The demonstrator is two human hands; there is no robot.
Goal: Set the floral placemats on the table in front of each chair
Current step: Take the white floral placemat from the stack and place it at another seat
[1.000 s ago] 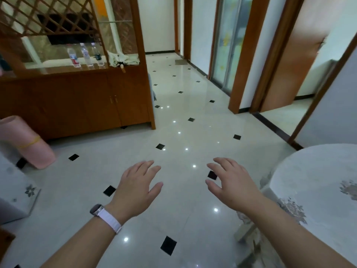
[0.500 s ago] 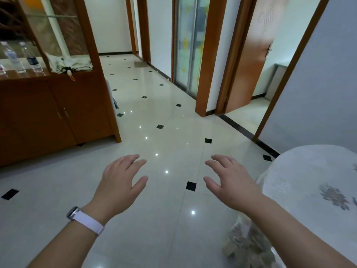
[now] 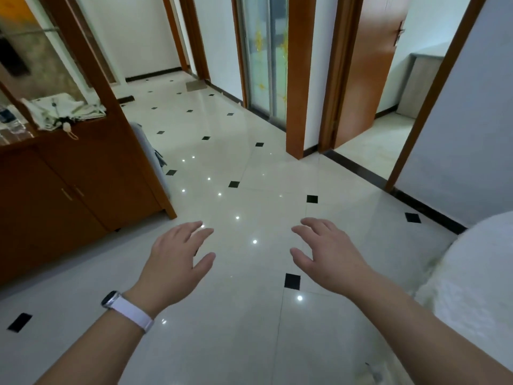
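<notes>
Both my hands hover palm-down over the tiled floor, holding nothing. My left hand (image 3: 177,259), with a white watch band on its wrist, has its fingers spread. My right hand (image 3: 327,257) is likewise open with fingers apart. At the right edge shows part of the round table (image 3: 477,273) under a white lace cloth. No floral placemat and no chair is in view.
A wooden cabinet (image 3: 72,190) stands at the left, with a folded umbrella (image 3: 66,112) on its shelf. Glossy cream floor (image 3: 249,329) with black diamond tiles runs ahead toward a glass sliding door (image 3: 263,54) and an open wooden door (image 3: 369,68).
The view has swung to the right: the cabinet slid left and the pink roll left the frame. The table's floral prints have dropped out of sight. Both hands stay open and empty.
</notes>
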